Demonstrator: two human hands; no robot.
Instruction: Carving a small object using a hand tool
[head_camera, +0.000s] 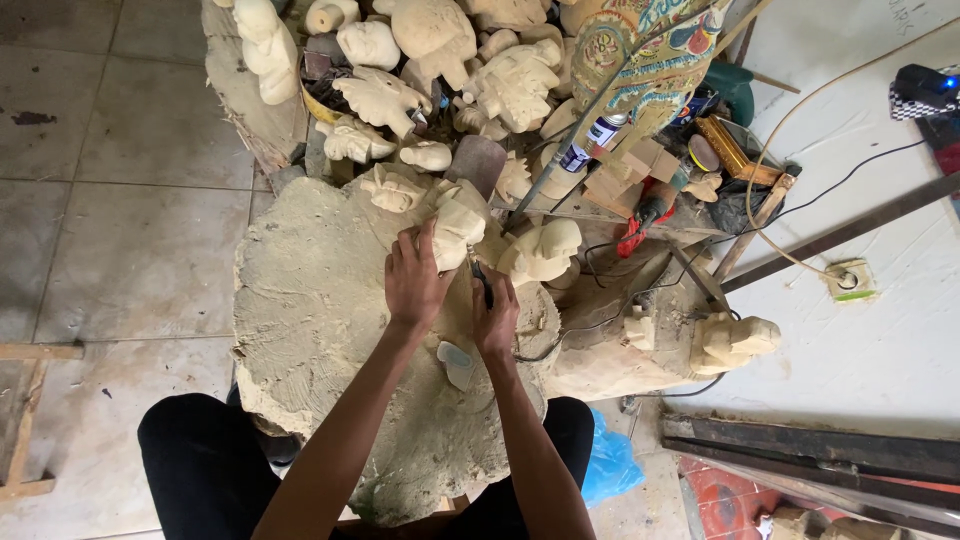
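Note:
My left hand (415, 282) grips a pale wooden carving (458, 226) and holds it down on a big tree-stump block (310, 320). Beside it, my right hand (495, 312) is closed round a thin dark-handled carving tool (482, 280), whose tip points at the carving's lower side. A small grey flat stone (457, 363) lies on the block between my forearms. Another unfinished carved figure (540, 252) rests just right of the tool.
Several pale carved figures (385, 100) are heaped at the block's far side, with a spray can (590, 142) and a painted mask (640, 60). One carving (733, 340) sits on a lower stump at right. Cables (800, 110) cross the floor; a blue bag (610, 465) lies near my knee.

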